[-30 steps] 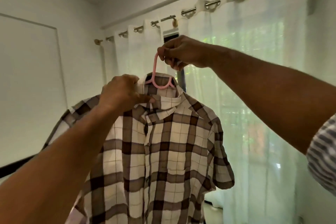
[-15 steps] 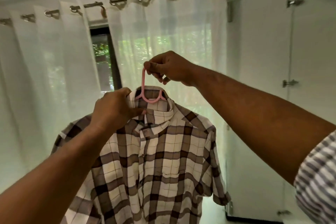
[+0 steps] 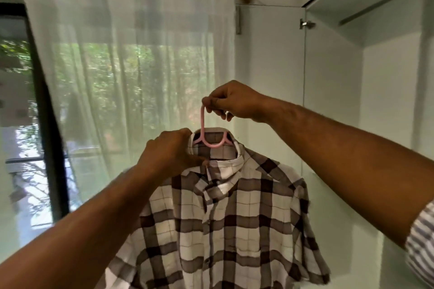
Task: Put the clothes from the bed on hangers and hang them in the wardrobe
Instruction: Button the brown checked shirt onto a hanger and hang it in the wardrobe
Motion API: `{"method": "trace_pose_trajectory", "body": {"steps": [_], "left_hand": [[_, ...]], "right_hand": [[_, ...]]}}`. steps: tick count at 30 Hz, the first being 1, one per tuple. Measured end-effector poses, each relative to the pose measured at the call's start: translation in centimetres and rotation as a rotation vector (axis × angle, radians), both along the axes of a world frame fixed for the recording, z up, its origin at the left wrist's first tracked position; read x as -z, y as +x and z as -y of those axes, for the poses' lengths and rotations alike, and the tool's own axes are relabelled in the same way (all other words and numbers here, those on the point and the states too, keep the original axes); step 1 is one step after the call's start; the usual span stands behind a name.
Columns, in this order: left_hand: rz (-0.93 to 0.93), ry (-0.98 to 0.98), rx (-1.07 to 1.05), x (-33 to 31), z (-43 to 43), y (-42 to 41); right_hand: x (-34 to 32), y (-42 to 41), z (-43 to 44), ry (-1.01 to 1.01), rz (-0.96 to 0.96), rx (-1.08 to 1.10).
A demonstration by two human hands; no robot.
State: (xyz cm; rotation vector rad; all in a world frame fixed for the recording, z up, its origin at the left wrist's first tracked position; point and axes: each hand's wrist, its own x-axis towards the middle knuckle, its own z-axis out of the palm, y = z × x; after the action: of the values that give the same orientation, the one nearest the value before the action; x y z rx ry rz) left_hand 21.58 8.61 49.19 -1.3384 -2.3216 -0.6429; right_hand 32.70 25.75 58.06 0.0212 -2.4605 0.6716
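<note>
- Pink plastic hanger (image 3: 202, 122) is held up in mid-air, its hook pinched in the curled fingers of the right hand (image 3: 231, 101).
- Brown-and-white checked shirt (image 3: 234, 230) hangs on it in front of the person, outside the wardrobe.
- Left hand (image 3: 171, 152) grips the shirt's collar.
- Sheer white curtain (image 3: 131, 65) and a dark window frame (image 3: 44, 112) stand behind, to the left.
- Open white wardrobe (image 3: 387, 101) stands to the right, its metal rail (image 3: 385, 0) high above the shirt.

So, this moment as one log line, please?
right hand: holds pink hanger | left hand: grips plaid shirt collar | shirt: on hanger, not hung
</note>
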Motion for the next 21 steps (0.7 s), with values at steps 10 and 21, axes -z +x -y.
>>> {"method": "trace_pose_trajectory", "body": {"steps": [10, 21], "left_hand": [[0.287, 0.209, 0.548, -3.0, -14.7, -5.0], [0.430, 0.296, 0.726, -4.3, -33.9, -3.1]], "right_hand": [[-1.9, -2.1, -9.9, 0.073, 0.058, 0.275], [-3.4, 3.8, -24.4, 0.050, 0.161, 0.559]]}}
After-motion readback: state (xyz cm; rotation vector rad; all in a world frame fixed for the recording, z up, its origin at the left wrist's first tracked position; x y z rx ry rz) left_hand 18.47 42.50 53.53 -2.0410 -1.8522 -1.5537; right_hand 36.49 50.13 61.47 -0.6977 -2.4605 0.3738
